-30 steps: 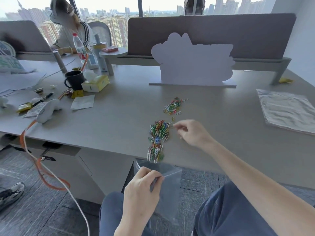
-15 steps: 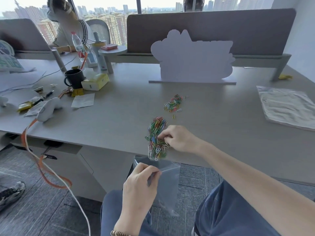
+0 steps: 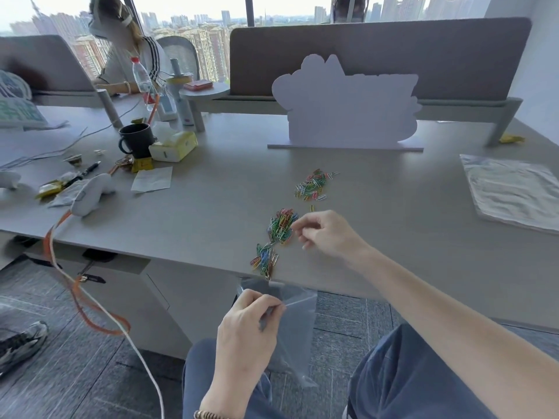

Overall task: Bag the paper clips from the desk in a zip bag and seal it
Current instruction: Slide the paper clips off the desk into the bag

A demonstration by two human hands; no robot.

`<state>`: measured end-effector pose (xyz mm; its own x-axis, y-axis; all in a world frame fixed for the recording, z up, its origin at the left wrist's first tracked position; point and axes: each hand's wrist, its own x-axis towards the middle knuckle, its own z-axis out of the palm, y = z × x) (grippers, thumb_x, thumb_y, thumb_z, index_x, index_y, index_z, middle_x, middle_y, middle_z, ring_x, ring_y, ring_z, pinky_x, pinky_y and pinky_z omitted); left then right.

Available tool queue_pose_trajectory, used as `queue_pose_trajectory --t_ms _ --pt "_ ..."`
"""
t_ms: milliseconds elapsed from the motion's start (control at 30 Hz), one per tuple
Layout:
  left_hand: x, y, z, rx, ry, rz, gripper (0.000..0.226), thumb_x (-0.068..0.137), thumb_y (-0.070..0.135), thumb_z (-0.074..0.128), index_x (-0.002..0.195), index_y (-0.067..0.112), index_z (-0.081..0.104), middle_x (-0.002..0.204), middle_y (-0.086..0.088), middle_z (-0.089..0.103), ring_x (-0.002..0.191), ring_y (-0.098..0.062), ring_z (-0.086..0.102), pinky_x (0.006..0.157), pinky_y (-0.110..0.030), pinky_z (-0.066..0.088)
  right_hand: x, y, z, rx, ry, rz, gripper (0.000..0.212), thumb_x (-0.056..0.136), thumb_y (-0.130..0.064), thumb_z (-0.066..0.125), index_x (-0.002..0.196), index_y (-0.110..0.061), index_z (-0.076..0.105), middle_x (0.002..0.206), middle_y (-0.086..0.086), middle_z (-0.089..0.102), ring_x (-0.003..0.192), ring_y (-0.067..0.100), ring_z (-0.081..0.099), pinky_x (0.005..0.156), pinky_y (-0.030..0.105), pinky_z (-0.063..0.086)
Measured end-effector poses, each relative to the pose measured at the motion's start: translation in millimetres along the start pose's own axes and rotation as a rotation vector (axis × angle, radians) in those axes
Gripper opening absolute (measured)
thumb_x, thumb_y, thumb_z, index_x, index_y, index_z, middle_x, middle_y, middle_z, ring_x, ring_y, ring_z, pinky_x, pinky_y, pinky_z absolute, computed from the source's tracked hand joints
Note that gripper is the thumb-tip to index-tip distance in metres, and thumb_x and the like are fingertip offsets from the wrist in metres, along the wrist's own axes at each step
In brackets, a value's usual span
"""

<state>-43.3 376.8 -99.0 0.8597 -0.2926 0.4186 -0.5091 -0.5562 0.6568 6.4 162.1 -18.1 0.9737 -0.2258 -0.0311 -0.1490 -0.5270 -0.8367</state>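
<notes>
Coloured paper clips lie on the grey desk (image 3: 211, 213) in three clusters: a far pile (image 3: 313, 186), a middle pile (image 3: 281, 226) and a small bunch (image 3: 264, 261) at the desk's front edge. My right hand (image 3: 325, 232) rests on the desk with its fingertips touching the right side of the middle pile, fingers loosely curled. Below the desk edge my left hand (image 3: 248, 331) pinches the rim of a clear zip bag (image 3: 295, 322), which hangs with its mouth just under the edge bunch. I cannot see clips inside the bag.
A stack of clear zip bags (image 3: 514, 192) lies at the right. A white cut-out sign (image 3: 344, 107) stands behind the clips. A black mug (image 3: 136, 140), tissue pack (image 3: 174, 146), pens and papers crowd the left. Another person (image 3: 127, 55) sits across. An orange cable (image 3: 75, 291) hangs down.
My right hand swept clips toward the desk's front edge, then drew back up to the middle pile. A small bunch now sits at the edge above the bag. The left hand kept holding the bag.
</notes>
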Motion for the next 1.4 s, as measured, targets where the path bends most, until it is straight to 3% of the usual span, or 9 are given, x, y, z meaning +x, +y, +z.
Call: queue_pose_trajectory --t_ms 167,300,567,767,900,1033,1100,1200,1400 --pt "0 -3 0 0.018 -0.017 0.002 0.007 0.081 0.028 0.076 0.078 0.032 0.072 0.079 0.017 0.061 0.060 -0.004 0.059 0.053 -0.033 0.054 42 -2 -6 -0.310 0.051 0.027 0.036 0.096 -0.006 0.048 0.131 -0.008 0.059 0.129 0.011 0.064 0.112 0.027 0.065 0.101 0.033 0.046" --pt "2 -6 -4 0.027 -0.015 0.007 0.008 0.080 0.025 0.078 0.078 0.031 0.072 0.079 0.017 0.061 0.060 -0.005 0.059 0.052 -0.031 0.054 66 -8 2 -0.423 -0.018 0.045 0.040 0.096 -0.007 0.048 0.134 -0.007 0.057 0.139 0.012 0.058 0.130 0.025 0.051 0.108 0.030 0.036" --pt "10 -8 -11 0.028 0.003 0.010 0.004 0.080 0.035 0.070 0.080 0.031 0.071 0.080 0.015 0.062 0.059 -0.008 0.059 0.053 -0.032 0.053 40 -16 19 -0.389 -0.187 -0.065 0.044 0.086 0.003 0.046 0.118 -0.015 0.070 0.124 0.005 0.069 0.115 0.019 0.062 0.094 0.019 0.042" --pt "14 -13 -14 0.054 -0.019 0.006 0.008 0.080 0.025 0.079 0.081 0.030 0.074 0.082 0.015 0.063 0.062 -0.010 0.061 0.055 -0.035 0.055 6 -17 32 -0.267 -0.288 -0.105 0.044 0.087 0.007 0.044 0.116 -0.013 0.071 0.102 -0.002 0.068 0.098 0.019 0.068 0.095 0.036 0.054" --pt "14 -15 -17 0.036 0.010 0.013 0.007 0.079 0.026 0.079 0.080 0.030 0.074 0.082 0.014 0.064 0.061 -0.011 0.062 0.053 -0.036 0.054 -16 -23 35 -0.124 -0.325 -0.083 0.046 0.086 0.010 0.041 0.116 -0.010 0.070 0.085 -0.014 0.059 0.081 0.008 0.062 0.091 0.031 0.056" --pt "13 -15 -21 0.039 0.016 0.016 0.004 0.079 0.028 0.077 0.081 0.029 0.074 0.081 0.014 0.064 0.060 -0.010 0.062 0.053 -0.036 0.055 -22 -24 34 0.107 -0.413 -0.013 0.049 0.080 0.016 0.036 0.105 -0.005 0.073 0.092 0.011 0.071 0.074 0.009 0.064 0.074 0.025 0.058" --pt "13 -15 -21 0.051 0.010 0.000 0.006 0.079 0.024 0.080 0.080 0.027 0.075 0.082 0.015 0.064 0.060 -0.009 0.061 0.054 -0.035 0.055 -12 -24 30 0.140 -0.354 0.007 0.047 0.081 0.019 0.034 0.101 0.000 0.072 0.085 0.011 0.069 0.068 0.011 0.063 0.067 0.022 0.056" --pt "12 -15 -20 0.059 0.002 -0.016 0.006 0.078 0.023 0.081 0.079 0.027 0.076 0.081 0.016 0.064 0.060 -0.007 0.061 0.054 -0.034 0.055 14 -18 21 0.075 -0.145 0.023 0.043 0.084 0.017 0.036 0.101 0.000 0.071 0.082 0.008 0.067 0.068 0.015 0.062 0.076 0.036 0.059" --pt "11 -17 -21 0.063 -0.010 -0.048 0.008 0.078 0.023 0.081 0.077 0.029 0.075 0.080 0.017 0.062 0.061 -0.006 0.060 0.055 -0.034 0.054 62 -19 17 -0.288 -0.025 0.030 0.044 0.087 0.006 0.044 0.124 -0.006 0.065 0.116 0.009 0.067 0.108 0.025 0.062 0.099 0.032 0.045"
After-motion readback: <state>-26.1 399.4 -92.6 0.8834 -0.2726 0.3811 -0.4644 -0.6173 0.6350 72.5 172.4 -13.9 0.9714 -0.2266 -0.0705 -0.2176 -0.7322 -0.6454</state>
